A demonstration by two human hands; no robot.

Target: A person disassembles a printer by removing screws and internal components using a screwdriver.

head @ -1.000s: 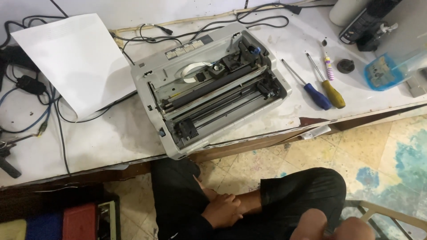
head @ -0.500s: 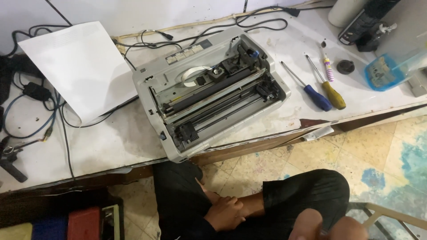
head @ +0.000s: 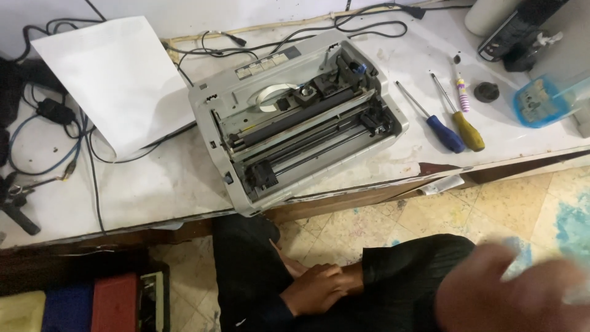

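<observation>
Grip on my left hand (head: 319, 289) reads as folded in: the fingers are curled loosely against the black trouser leg in my lap, and I see nothing pinched between them. For the right hand (head: 510, 298) I cannot tell the grip at all; it sits close to the lens at the lower right as a blur, with a pale smear beside it that I cannot identify. Neither hand touches anything on the tabletop (head: 153, 190). The nearest thing is the grey dot-matrix printer (head: 212, 104), lying skewed near the front edge of the tabletop with its cover off, well above both hands in my view. I judge it stiff and fairly heavy, with a hard plastic shell, while the bared inside looks fragile: the print head carriage (head: 316, 92), its thin rails and a white ribbon cable. The two short outer walls of the casing look the soundest place to hold it, away from the open mechanism. To its right lie a blue-handled screwdriver (head: 445, 134) and a yellow-handled screwdriver (head: 469, 130); to its left are a white sheet of paper (head: 117, 80) and loose black cables (head: 80, 154).
</observation>
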